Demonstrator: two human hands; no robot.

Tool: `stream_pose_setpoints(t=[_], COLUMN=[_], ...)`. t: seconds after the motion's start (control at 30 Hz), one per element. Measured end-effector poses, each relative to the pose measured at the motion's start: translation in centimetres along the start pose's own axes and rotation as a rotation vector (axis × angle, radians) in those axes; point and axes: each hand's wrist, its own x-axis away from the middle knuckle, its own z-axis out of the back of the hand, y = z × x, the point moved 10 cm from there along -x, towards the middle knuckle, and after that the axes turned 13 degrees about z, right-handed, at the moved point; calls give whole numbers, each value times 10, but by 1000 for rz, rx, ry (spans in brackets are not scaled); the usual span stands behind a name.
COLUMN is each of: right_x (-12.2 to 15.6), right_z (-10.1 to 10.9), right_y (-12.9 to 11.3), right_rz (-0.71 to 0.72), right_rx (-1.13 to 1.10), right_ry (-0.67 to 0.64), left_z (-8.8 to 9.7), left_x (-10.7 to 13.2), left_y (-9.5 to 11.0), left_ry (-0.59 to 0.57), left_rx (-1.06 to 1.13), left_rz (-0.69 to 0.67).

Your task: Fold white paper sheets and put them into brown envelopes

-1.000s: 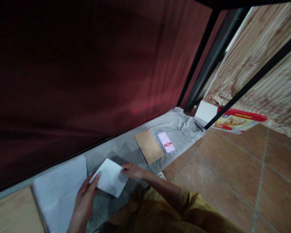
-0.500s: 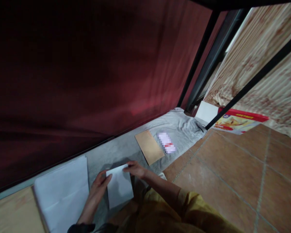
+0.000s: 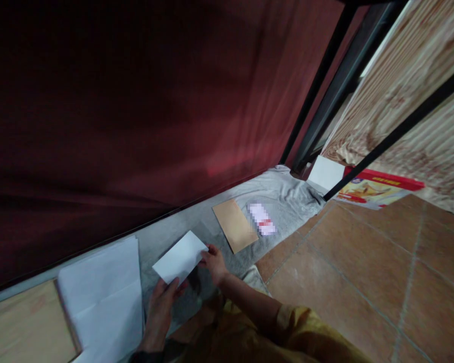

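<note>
A folded sheet of white paper is held between my two hands, above the grey cloth. My left hand pinches its near edge, thumb on top and fingers underneath. At its right end my right hand grips the corner. To the right of the paper lies a brown envelope, flat on the grey cloth. Beside the envelope is a small pale slip with a red mark, blurred by pixelation. A stack of larger white paper sheets rests left of my left hand.
Left of the sheets sits a stack of large brown envelopes. A dark red curtain rises along the far side. Black metal poles cross at the right. A printed box lies on the tiled floor.
The paper has been turned from upright to slanting and now looks shorter and wider. My left hand has moved from its left side to its near edge. The view has shifted slightly.
</note>
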Motion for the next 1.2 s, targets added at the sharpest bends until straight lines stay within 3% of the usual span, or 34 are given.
stream_pose_setpoints(t=[0.07, 0.13, 0.23, 0.3, 0.33, 0.5, 0.63, 0.77, 0.9, 1.0, 1.1, 1.13, 1.2], right_x=[2, 5, 22, 39, 44, 42, 42, 40, 40, 41, 42, 42, 42], right_z=[17, 28, -3, -29, -36, -33, -22, -9, -6, -7, -8, -8, -8], right_y=[-7, -27, -63, -61, -56, -38, -36, -38, -37, -36, -34, -33, -30], right_rz=[25, 153, 538, 697, 721, 679, 684, 676, 682, 681, 673, 669, 662], right_rx=[72, 249, 728, 973, 1057, 1215, 1215, 1243, 1290, 1336, 1381, 1395, 1418], right_ry=[29, 1, -347, -593, -653, -605, -560, -510, -517, -535, -566, -577, -603], left_z=[6, 9, 5, 1, 0, 0, -1, -4, -5, -8, -34, -49, -84], left_x=[-3, -8, -14, -17, -18, -18, -10, -1, 15, 37, 60, 63, 63], left_y=[3, 5, 7, 8, 9, 16, 22, 24, 24, 36, 57, 59, 53], left_ry=[17, 17, 16, 32, 52, 173, 254, 299, 361, 509, 654, 620, 442], left_rx=[-88, -170, -312, -421, -475, -684, -821, -928, -1057, -1218, -1316, -1316, -1308], left_rz=[6, 20, 20, 12, 4, -98, -197, -206, -195, -262, -493, -585, -780])
